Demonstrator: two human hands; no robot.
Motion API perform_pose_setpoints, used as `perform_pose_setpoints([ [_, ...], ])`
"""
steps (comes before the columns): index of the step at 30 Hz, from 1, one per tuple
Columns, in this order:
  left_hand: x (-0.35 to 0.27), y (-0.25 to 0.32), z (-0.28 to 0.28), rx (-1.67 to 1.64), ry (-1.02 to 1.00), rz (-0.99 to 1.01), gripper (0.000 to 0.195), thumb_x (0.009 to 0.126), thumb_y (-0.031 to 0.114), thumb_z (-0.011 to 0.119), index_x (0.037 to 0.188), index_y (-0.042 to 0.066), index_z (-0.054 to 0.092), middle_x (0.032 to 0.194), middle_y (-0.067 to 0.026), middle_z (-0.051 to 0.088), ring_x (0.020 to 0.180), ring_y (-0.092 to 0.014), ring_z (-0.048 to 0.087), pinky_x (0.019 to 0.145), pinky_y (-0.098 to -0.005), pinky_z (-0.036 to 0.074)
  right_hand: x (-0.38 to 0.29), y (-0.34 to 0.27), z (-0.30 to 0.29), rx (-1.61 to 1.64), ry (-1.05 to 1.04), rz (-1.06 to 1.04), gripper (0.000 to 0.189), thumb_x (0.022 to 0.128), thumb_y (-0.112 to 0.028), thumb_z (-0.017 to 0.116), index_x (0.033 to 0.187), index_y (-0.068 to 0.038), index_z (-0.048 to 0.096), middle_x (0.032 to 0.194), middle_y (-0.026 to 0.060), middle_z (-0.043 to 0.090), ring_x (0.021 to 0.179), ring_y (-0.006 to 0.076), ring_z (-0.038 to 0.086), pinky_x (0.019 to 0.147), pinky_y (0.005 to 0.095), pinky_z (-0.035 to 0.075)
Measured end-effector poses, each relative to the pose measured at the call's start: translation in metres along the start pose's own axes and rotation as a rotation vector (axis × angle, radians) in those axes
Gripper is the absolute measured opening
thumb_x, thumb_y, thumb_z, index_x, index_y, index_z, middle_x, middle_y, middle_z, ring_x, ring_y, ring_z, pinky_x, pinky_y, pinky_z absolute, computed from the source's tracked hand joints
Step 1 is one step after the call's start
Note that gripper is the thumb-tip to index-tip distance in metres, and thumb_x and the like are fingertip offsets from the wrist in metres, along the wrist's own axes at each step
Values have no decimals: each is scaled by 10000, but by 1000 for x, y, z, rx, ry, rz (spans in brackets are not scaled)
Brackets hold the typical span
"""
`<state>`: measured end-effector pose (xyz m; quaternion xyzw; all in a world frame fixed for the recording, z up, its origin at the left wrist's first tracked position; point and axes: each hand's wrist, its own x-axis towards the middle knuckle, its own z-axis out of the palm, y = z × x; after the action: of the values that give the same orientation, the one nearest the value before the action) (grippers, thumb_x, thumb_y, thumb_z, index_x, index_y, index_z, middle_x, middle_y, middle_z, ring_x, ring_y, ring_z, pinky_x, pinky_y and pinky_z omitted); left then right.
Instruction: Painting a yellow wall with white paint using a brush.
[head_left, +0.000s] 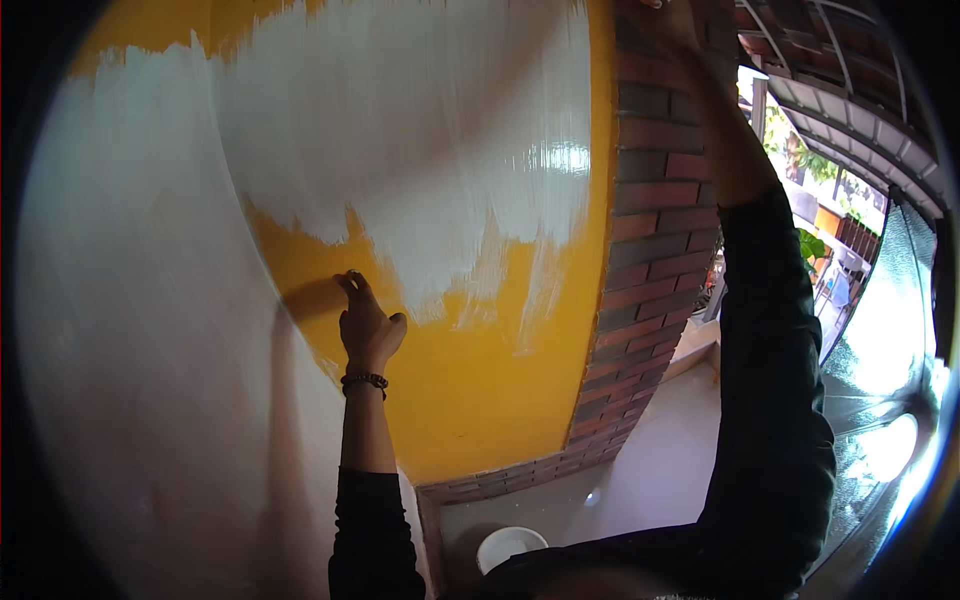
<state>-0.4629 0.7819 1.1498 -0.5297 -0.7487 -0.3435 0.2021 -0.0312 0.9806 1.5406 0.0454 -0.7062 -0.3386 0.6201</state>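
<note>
A yellow wall (480, 397) partly covered by white paint (420, 135) with ragged, streaky lower edges stands before me. My left hand (369, 322), with a beaded bracelet (364, 381) at the wrist, is raised in front of the yellow part with its fingers apart and no tool visible in it. My right hand (667, 22) reaches up to the top edge of the picture, in front of the brick-faced border. Its fingers are mostly cut off, so whether it holds something is not visible.
At the left a whitish wall (150, 300) meets the yellow one. Brick facing (645, 262) edges the right side and the base. A white round container (511, 546) stands on the floor below. Beyond, on the right, are a metal roof (855, 127), plants and a shiny translucent sheet (885, 300).
</note>
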Motion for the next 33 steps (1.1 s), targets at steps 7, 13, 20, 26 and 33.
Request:
perform_pose_setpoints([
  [7,-4,1,-9,-21,-32,-29,981,700,182,658,1537,-73,214,1585,-363,188,1051,-438,664,867,-415,559,-102,-55,22,-299,-161,144,168,878,-180,670,1025,-241,726,1132,32,726,888,293,722,683,389,586],
  [13,-3,-13,11,35,119,73,969,693,189,668,1521,-83,245,1562,-386,214,1047,-444,664,874,-416,559,-174,-175,-13,-240,-469,143,125,873,-130,677,990,-156,712,1040,55,713,816,281,716,657,383,585],
  [20,-7,-9,-1,-19,-5,-18,958,707,188,652,1521,-95,235,1568,-385,204,1003,-443,676,850,-414,570,-92,-154,-17,-54,-109,391,174,913,-181,723,1075,-117,729,1041,92,735,915,287,735,724,381,598],
  [26,-6,8,-16,-21,-24,-15,951,701,175,663,1517,-82,249,1560,-387,215,947,-463,678,830,-430,577,-3,-100,0,-325,32,273,194,893,-177,729,1065,-87,735,1081,121,727,971,293,696,825,378,561],
  [33,-4,4,-10,-70,-34,-16,943,719,195,656,1527,-64,245,1576,-367,205,987,-485,665,848,-441,573,-149,-125,29,-292,-202,257,242,853,-197,616,1073,-150,704,974,140,699,827,347,684,688,421,562],
])
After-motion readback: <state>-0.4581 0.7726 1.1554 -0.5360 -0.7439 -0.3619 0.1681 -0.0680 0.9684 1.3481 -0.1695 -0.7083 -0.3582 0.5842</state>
